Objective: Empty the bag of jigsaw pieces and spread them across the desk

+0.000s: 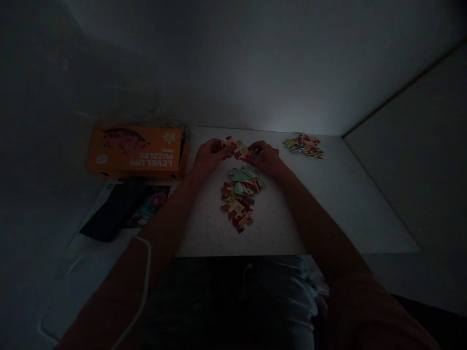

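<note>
In the dim head view, my left hand [211,154] is closed on a red and white puzzle piece [227,141] above the far part of the white table [270,233]. Close beside it, my right hand [268,156] pinches a puzzle piece [241,150] with a yellowish patch and red edges. The two pieces meet or nearly meet between my fingers; I cannot tell whether they are joined. Just below my hands lies a loose pile of puzzle pieces [239,204], pale green at its far end and red, yellow and orange nearer me.
Another heap of puzzle pieces [304,146] lies at the back right. On the left stands an orange puzzle box [134,150], with a dark case [114,211] and a flowered printed sheet [155,201] before it. A white cable [148,272] crosses near my left arm. A wall [255,73] rises behind the table.
</note>
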The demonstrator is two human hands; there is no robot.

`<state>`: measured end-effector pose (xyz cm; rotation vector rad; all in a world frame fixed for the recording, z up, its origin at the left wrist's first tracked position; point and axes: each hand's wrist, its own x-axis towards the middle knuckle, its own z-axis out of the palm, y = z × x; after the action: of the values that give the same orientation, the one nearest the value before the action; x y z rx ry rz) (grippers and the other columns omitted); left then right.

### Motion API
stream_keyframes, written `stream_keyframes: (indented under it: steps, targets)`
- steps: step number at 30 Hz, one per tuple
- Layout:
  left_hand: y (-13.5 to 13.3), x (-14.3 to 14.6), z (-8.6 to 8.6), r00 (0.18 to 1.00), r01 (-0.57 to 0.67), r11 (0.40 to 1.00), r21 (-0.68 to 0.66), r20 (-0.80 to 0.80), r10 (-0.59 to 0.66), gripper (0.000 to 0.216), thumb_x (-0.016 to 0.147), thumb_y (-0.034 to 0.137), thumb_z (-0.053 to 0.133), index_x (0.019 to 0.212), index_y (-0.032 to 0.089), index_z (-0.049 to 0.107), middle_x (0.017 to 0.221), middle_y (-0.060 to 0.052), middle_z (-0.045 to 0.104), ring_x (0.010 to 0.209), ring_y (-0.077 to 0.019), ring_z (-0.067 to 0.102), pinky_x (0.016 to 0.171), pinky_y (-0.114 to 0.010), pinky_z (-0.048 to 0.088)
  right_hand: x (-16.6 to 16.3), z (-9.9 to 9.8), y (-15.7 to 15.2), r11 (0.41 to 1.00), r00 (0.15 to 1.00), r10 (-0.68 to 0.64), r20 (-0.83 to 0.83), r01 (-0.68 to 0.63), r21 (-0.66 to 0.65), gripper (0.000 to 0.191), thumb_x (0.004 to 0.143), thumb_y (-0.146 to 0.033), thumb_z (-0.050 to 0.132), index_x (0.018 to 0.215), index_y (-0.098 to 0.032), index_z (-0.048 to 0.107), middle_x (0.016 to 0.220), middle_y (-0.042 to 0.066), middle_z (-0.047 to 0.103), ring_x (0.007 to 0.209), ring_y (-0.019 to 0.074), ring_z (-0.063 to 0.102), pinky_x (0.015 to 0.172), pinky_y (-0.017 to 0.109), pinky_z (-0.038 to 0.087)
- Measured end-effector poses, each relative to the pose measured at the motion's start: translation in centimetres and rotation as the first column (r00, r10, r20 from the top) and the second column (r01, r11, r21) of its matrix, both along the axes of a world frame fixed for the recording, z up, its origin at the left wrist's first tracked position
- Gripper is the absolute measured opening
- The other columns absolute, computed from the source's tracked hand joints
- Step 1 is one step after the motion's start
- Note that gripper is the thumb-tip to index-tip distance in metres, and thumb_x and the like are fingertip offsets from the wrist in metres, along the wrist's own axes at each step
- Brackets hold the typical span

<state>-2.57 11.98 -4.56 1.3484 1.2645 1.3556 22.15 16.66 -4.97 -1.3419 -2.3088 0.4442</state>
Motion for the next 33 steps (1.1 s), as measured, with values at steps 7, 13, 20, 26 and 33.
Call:
stream_keyframes:
  steps: [7,13,20,26,33]
  targets:
    - [-1.0,0.4,1.0,0.963,0.271,0.958,-0.095,0.031,-0.269,0.047,0.071,0.053,0.098,0.089,0.019,0.071,0.092,-0.005,0.075,0.085,-0.0195,0.072,0.077,-0.029,0.057,0.2,0.2,0.0,0.999,0.999,0.051,-0.002,-0.051,-0.008,0.047,0.096,-0.045,0.065,0.141,-0.031,0.06,0.145,0.01,0.072,0.136,0.0406,0.062,0.116,0.061,0.041]
    - [-0.4,0.3,0.1,0.984,0.17,0.983,-0.068,-0.035,-0.173,0.041,0.094,0.06,0.08,0.099,0.019,0.082,0.1,-0.007,0.08,0.09,-0.0213,0.074,0.081,-0.03,0.061,0.1,0.1,0.0,0.998,0.998,0.062,-0.013,-0.062,-0.009,0.052,0.098,-0.053,0.067,0.143,-0.029,0.06,0.149,0.012,0.07,0.14,0.043,0.058,0.121,0.064,0.036]
    - [0.3,0.1,-0.1,0.998,-0.012,0.995,-0.095,0.064,0.018,0.035,0.1,0.053,0.073,0.102,0.019,0.081,0.111,-0.009,0.082,0.101,-0.0219,0.077,0.089,-0.031,0.063,0.3,-0.1,0.0,0.996,0.996,0.092,-0.011,-0.092,0.0,0.059,0.102,-0.065,0.061,0.149,-0.03,0.058,0.156,0.012,0.065,0.146,0.0432,0.054,0.123,0.064,0.036]
    - [0.1,0.2,0.2,0.998,0.023,0.997,-0.072,0.06,-0.018,0.03,0.096,0.048,0.078,0.103,0.02,0.081,0.104,-0.007,0.081,0.092,-0.0188,0.075,0.083,-0.029,0.061,0.4,-0.7,0.4,0.993,0.993,0.115,-0.027,-0.114,0.01,0.057,0.102,-0.065,0.065,0.143,-0.026,0.062,0.148,0.015,0.069,0.142,0.0434,0.057,0.121,0.062,0.038]
    - [-0.2,0.1,1.1,0.999,0.045,0.999,-0.01,0.016,-0.045,0.023,0.09,0.03,0.081,0.111,0.02,0.082,0.086,-0.004,0.078,0.077,-0.0151,0.069,0.073,-0.026,0.057,0.7,-1.6,1.2,0.998,0.964,0.06,-0.258,-0.057,0.021,0.05,0.088,-0.056,0.084,0.121,-0.026,0.062,0.127,0.012,0.074,0.119,0.0367,0.069,0.11,0.058,0.049]
